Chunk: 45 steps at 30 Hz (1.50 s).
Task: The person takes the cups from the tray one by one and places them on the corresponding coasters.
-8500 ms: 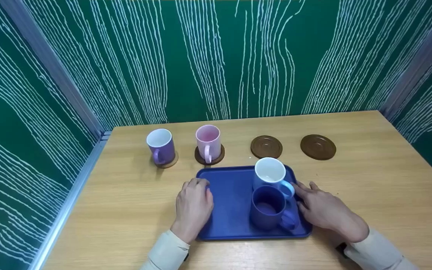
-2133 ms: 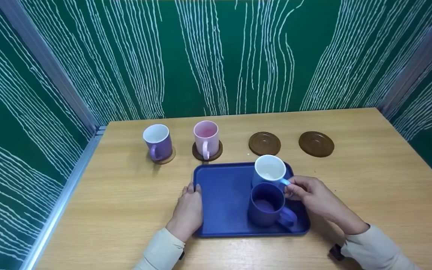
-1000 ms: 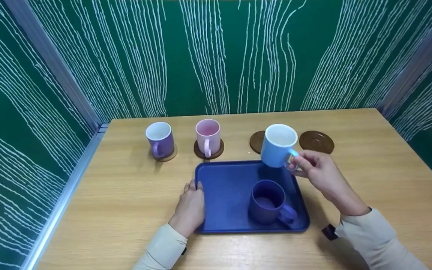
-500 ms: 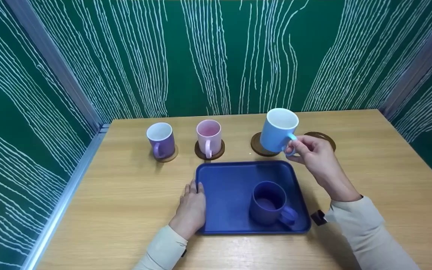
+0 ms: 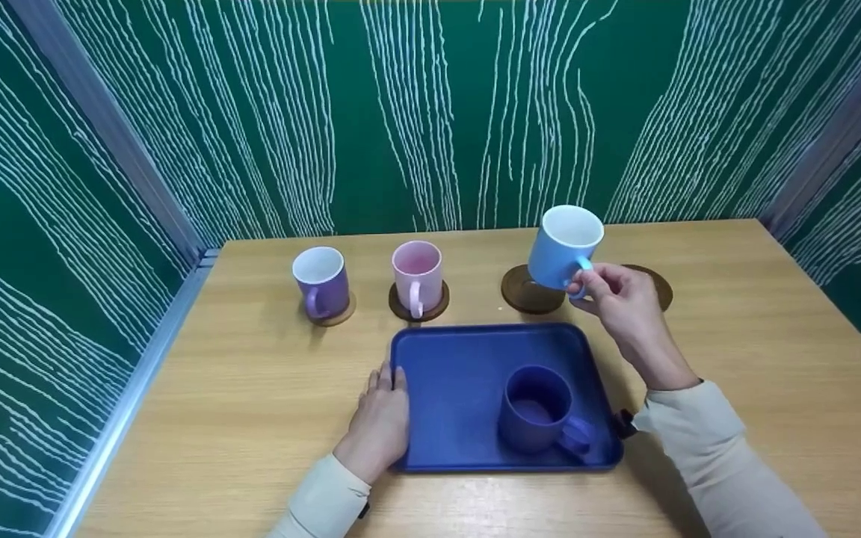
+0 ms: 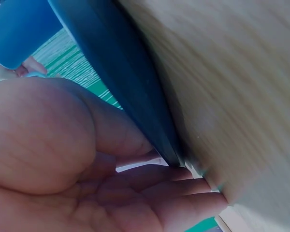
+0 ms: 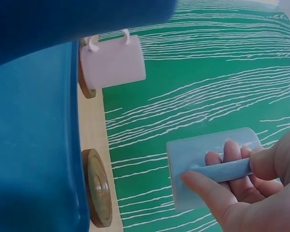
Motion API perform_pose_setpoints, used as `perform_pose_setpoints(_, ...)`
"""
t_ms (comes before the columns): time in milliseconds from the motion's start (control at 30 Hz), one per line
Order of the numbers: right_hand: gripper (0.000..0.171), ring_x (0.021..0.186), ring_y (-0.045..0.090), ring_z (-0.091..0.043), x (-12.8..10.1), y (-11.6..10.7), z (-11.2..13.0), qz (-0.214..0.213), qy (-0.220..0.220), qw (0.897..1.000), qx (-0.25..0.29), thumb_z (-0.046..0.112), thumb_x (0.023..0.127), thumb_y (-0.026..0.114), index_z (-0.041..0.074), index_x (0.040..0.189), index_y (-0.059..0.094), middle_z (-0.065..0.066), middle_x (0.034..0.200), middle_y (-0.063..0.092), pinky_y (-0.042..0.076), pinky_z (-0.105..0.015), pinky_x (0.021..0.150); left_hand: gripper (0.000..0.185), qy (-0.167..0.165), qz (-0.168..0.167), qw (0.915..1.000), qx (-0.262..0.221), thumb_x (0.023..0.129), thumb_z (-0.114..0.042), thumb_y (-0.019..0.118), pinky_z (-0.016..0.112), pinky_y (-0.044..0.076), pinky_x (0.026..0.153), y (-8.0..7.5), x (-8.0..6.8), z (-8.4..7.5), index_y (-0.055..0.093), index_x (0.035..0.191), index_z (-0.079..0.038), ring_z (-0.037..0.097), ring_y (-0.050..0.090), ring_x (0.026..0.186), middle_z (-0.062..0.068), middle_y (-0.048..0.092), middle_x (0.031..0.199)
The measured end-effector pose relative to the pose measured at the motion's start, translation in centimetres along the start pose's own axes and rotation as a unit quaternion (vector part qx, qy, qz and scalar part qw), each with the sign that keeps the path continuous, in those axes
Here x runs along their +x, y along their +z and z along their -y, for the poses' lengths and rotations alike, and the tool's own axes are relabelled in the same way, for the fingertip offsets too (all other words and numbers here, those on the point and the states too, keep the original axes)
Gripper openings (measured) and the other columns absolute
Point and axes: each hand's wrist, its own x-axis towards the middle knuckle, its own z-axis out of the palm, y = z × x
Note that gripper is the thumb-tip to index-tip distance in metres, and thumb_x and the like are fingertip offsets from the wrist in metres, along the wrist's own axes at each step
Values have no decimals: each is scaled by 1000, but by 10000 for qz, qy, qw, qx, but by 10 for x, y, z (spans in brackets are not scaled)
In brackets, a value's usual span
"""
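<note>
By its handle my right hand (image 5: 631, 314) holds a light blue mug (image 5: 556, 258), white inside, raised and slightly tilted. In the right wrist view thumb and fingers pinch the mug's handle (image 7: 222, 171). The mug hangs apart from a brown coaster (image 5: 522, 294), covering part of it in the head view. My left hand (image 5: 380, 420) rests against the left edge of a blue tray (image 5: 449, 396); in the left wrist view its fingers lie fairly straight at the tray's rim (image 6: 130, 92) and the table. On the tray's right side stands a dark blue mug (image 5: 524, 426).
A purple mug (image 5: 329, 295) stands on a light coaster (image 5: 341, 317) at the back left. Beside it a pink mug (image 5: 427, 288) sits on a brown coaster (image 5: 438, 308). Another brown coaster (image 5: 661, 288) is partly behind my right hand. A green wall (image 5: 382, 179) rises behind the table.
My right hand has moved from the tray's right edge to the light blue mug's handle, then lifted it off the tray, up and back toward the coasters. My left hand stays at the tray.
</note>
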Motion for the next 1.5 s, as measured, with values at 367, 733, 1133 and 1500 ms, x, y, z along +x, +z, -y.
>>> perform_pose_setpoints(367, 37, 107, 61, -22, 12, 13, -17, -149, -51, 9997, 207, 26, 107, 56, -8, 121, 63, -15, 109, 62, 55, -36, 97, 60, -93, 169, 9998, -68, 94, 17, 49, 62, 35, 116, 2, -2, 1, 39, 153, 11, 52, 31, 149, 36, 30, 160)
perform_pose_setpoints(733, 33, 113, 59, -27, 28, 21, -40, 55, 352, 9993, 82, 23, 108, 55, -6, 121, 63, -17, 116, 61, 54, -40, 102, 57, -39, 84, 9999, -40, 95, 17, 48, 62, 37, 115, 4, -3, 2, 41, 151, 12, 53, 33, 147, 36, 33, 159)
perform_pose_setpoints(1133, 34, 107, 62, -23, 37, 29, -54, 148, 621, 9979, 66, 23, 106, 58, -6, 124, 63, -16, 113, 65, 54, -43, 102, 54, 3, -58, 10000, -35, 97, 14, 46, 62, 38, 114, 1, -3, 2, 43, 150, 13, 54, 36, 145, 37, 34, 158)
perform_pose_setpoints(1500, 30, 101, 64, -24, 44, 34, -60, -70, 377, 9992, 74, 20, 106, 59, -7, 115, 66, -13, 104, 68, 58, -44, 95, 60, 106, -123, 9998, -67, 92, 15, 54, 63, 38, 114, -1, -1, 1, 42, 150, 13, 54, 35, 145, 38, 34, 157)
